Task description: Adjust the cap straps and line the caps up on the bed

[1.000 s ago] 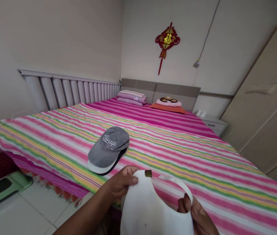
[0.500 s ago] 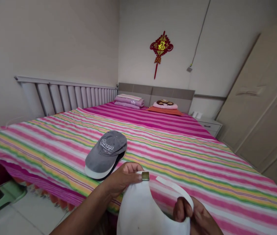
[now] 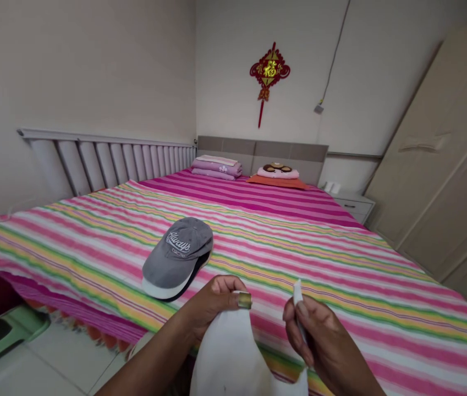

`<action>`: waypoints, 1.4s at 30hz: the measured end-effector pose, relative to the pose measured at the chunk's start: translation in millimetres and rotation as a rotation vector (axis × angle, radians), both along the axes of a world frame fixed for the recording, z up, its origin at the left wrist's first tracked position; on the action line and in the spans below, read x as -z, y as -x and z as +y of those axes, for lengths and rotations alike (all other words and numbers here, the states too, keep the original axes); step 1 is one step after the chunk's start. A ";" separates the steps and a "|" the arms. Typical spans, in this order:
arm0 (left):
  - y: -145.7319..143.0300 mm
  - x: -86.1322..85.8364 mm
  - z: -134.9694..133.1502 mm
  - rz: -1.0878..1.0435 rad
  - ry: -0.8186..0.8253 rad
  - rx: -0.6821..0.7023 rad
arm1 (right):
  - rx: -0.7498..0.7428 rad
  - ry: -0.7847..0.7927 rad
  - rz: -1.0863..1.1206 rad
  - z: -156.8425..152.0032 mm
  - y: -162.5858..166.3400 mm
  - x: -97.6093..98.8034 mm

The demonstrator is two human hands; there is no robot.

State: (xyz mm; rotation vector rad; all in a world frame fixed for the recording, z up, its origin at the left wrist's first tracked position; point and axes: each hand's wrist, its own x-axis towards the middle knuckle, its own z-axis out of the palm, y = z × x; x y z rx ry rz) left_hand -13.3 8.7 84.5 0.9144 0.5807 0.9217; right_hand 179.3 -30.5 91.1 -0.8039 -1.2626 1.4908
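A white cap [image 3: 229, 352] is held up at the bottom of the view, its back opening towards the bed. My left hand [image 3: 220, 294] pinches the cap's edge beside a brass-coloured metal buckle [image 3: 244, 300]. Between the thumb and fingers of my right hand [image 3: 316, 324] is the cap's white strap [image 3: 297, 291], its free end pointing up, apart from the buckle. A grey cap [image 3: 179, 256] with white lettering and a pale brim edge lies on the bed, beyond my left hand. The lower part of the white cap is cut off by the frame.
The bed has a striped sheet [image 3: 105, 231]. Folded bedding [image 3: 216, 166] and a pink pillow item [image 3: 278, 171] lie by the headboard [image 3: 286, 155]. A radiator [image 3: 113, 165] runs along the left wall. A green stool [image 3: 14, 333] stands lower left, a nightstand [image 3: 355, 206] at the right.
My right hand has moved up and left along the strap and now grips it near its free end. My left hand stays at the buckle.
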 end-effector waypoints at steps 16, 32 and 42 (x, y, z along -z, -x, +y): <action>-11.1 12.2 0.4 0.186 -0.391 -0.098 | 0.026 0.162 0.051 13.6 33.7 2.7; -26.3 36.9 5.4 -0.341 0.155 -0.077 | 0.087 0.243 0.133 11.2 28.4 3.4; -23.7 27.4 0.4 -0.238 0.097 -0.088 | 0.029 0.255 0.114 11.9 29.2 8.0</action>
